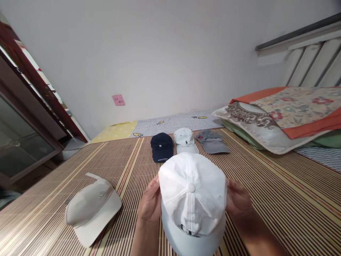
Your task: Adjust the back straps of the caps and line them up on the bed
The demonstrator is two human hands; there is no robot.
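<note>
A white baseball cap (193,192) is held up between my two hands, its pale brim pointing toward me and dark lettering low on its front. My left hand (151,199) grips the cap's left side; its fingertips are partly hidden behind the fabric. On the opposite side my right hand (237,199) holds the edge, fingers curled behind it. Beyond it a navy cap (161,145), a second white cap (184,138) with a small dark emblem, and a grey cap (212,141) sit in a row. A beige cap (93,206) lies to the left, its strap sticking up.
A striped bamboo mat (128,163) covers the bed. Folded bedding and a floral pillow (301,106) are piled at the right, below a radiator (317,64). Checked cloth (173,124) runs along the wall. At the left stands a glass-fronted cabinet (21,135).
</note>
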